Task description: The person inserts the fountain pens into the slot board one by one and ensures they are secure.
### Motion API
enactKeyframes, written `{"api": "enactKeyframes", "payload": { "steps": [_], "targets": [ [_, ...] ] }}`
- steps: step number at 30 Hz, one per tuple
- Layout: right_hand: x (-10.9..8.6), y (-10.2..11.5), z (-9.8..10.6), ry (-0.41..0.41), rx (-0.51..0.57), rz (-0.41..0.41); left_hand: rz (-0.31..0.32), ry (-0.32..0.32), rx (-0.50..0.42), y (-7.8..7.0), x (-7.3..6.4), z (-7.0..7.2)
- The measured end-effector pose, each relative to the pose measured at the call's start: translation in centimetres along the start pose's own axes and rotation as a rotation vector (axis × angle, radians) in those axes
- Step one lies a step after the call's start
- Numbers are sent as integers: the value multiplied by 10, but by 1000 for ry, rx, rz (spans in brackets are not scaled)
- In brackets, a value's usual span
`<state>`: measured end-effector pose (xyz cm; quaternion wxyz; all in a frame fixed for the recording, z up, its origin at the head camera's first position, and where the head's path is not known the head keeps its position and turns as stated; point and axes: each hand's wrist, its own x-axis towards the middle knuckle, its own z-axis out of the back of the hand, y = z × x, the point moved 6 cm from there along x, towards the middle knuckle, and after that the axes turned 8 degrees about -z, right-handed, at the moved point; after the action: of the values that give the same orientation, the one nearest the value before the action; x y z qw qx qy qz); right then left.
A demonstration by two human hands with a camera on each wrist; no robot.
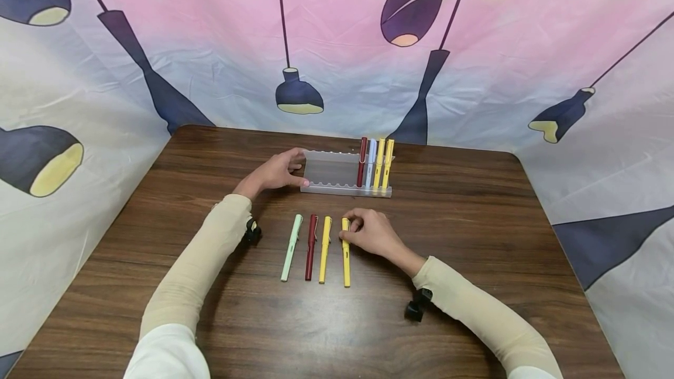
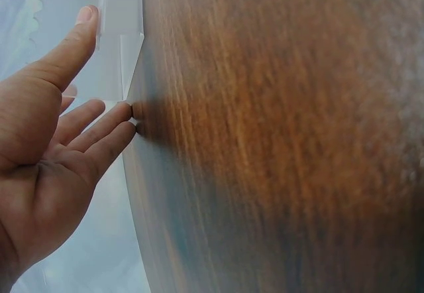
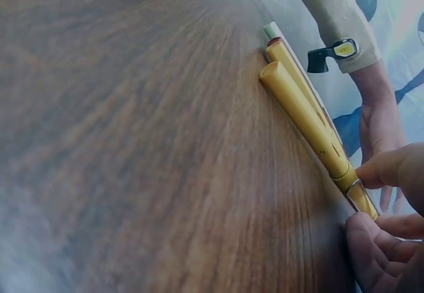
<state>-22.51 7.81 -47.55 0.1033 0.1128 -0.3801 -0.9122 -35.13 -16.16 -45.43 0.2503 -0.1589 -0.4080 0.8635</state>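
Observation:
My right hand [image 1: 372, 231] pinches the cap end of the rightmost yellow pen [image 1: 346, 262], which lies on the table. In the right wrist view its thumb and fingers are at the clip of this yellow pen [image 3: 301, 111]. To its left lie another yellow pen [image 1: 325, 250], a dark red pen [image 1: 310, 253] and a pale green pen [image 1: 291, 250], roughly side by side. My left hand [image 1: 275, 172] rests against the left end of a clear notched pen rack [image 1: 329, 189], thumb at the front rail; in the left wrist view its fingers are spread and nearly straight.
At the rack's right end stand a dark red pen [image 1: 362, 162], a light blue pen [image 1: 371, 162] and two yellow pens [image 1: 388, 165], leaning in its notches. The wooden table [image 1: 463, 209] ends at a printed cloth backdrop [image 1: 221, 86].

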Motion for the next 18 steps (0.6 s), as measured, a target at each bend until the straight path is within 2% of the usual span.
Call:
{"api": "enactKeyframes", "payload": {
  "steps": [6, 18],
  "targets": [
    [-1, 0, 3, 10, 63, -20, -5, -3, -5, 0, 0, 1],
    [-1, -2, 1, 91, 276, -52, -4, -4, -5, 0, 1, 0]
  ]
}}
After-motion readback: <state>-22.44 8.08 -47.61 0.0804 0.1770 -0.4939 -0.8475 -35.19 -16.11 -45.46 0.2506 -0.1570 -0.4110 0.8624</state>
